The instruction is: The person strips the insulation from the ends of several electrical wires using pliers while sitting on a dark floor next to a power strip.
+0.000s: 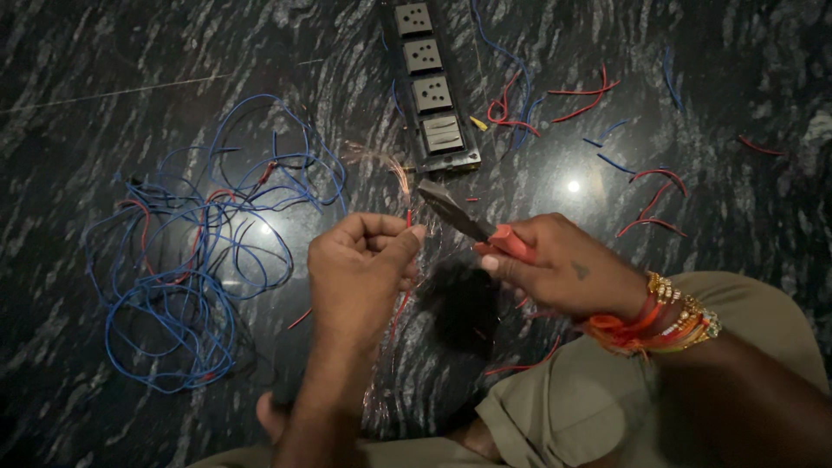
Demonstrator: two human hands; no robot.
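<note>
Left hand (360, 260), grip closed, pinches one thin red wire (404, 299) with frayed copper strands above; limp, light, best held just below the stripped end. Right hand (563, 269) is closed round red-handled pliers (468, 221), jaws apparently shut. One switchboard (431, 82) carries three sockets, seemingly one switch. Blue wire tangle (191, 251) lies on the floor.

a dark, glossy stone floor (104, 52) with pale streaks filled the frame. at the left lay a loose tangle of blue and red wires (186, 251). at the top centre lay a black socket strip (431, 82) with grey sockets. short red and blue wire scraps (646, 186) were scattered over the upper right.
</note>
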